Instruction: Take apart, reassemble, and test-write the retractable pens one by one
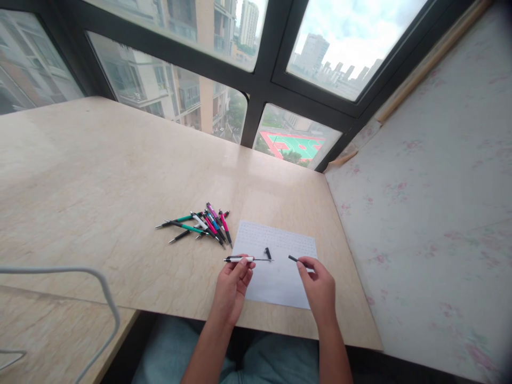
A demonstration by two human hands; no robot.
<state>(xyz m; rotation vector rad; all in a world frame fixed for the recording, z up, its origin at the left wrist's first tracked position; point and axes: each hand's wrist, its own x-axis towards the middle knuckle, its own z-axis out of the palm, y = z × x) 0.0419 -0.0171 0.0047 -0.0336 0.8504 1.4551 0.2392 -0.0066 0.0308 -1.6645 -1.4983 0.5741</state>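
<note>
My left hand [236, 282] pinches the white barrel of a ballpoint pen [244, 259], held level above the paper. A thin dark refill with a pointed tip sticks out of its right end. Between the fingers of my right hand [318, 280] is a short black pen grip [293, 258], apart from the pen. Under both hands lies a sheet of paper [280, 290] with handwritten lines on its upper part. On the sheet, between my hands, rests a small black piece [268, 253] whose kind I cannot make out.
Left of the paper is a loose pile of several pens [210, 224] in green, pink, white, blue and purple. A grey cable or tube [104, 285] curves at the lower left. The stone-like counter [120, 176] meets windows behind and a flowered wall [416, 224] at right.
</note>
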